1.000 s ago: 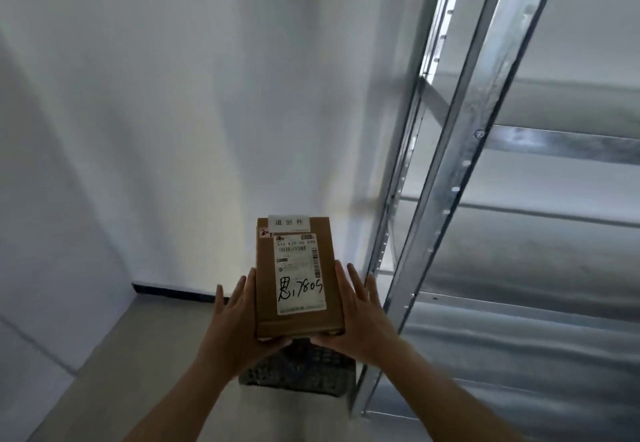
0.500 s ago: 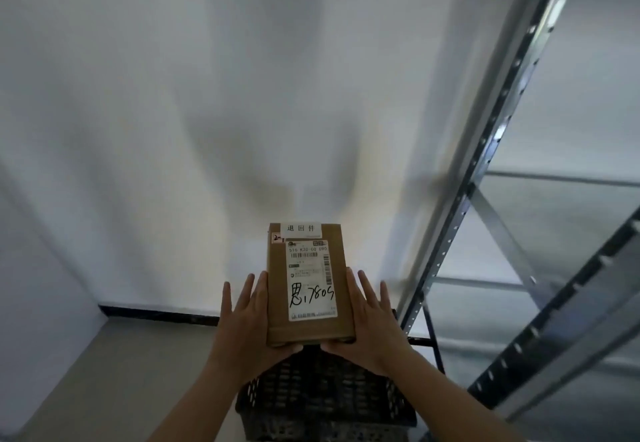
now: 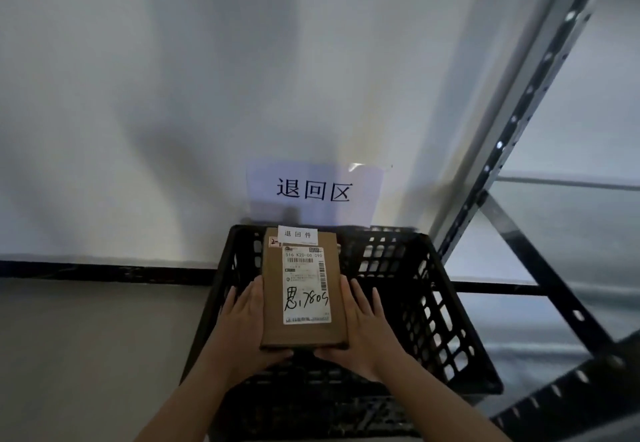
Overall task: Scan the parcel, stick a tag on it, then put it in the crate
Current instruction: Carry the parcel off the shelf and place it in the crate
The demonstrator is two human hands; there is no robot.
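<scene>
A flat brown cardboard parcel [image 3: 303,330] with a white shipping label and handwritten marks is held level over the open black plastic crate [image 3: 436,306]. A small white tag [image 3: 298,234] is stuck at the parcel's far edge. My left hand [image 3: 244,323] grips the parcel's left side and underside. My right hand [image 3: 363,323] grips its right side and underside. The crate stands on the floor against the wall, and its inside is mostly hidden by the parcel and my hands.
A white paper sign [image 3: 313,192] with black characters hangs on the wall just above the crate. A grey metal shelving rack [image 3: 512,150] rises immediately right of the crate. Bare grey floor [image 3: 97,344] lies to the left.
The view has tilted down, bringing the whole crate and the wall sign into sight. The parcel, still in both hands, now sits over the crate's opening.
</scene>
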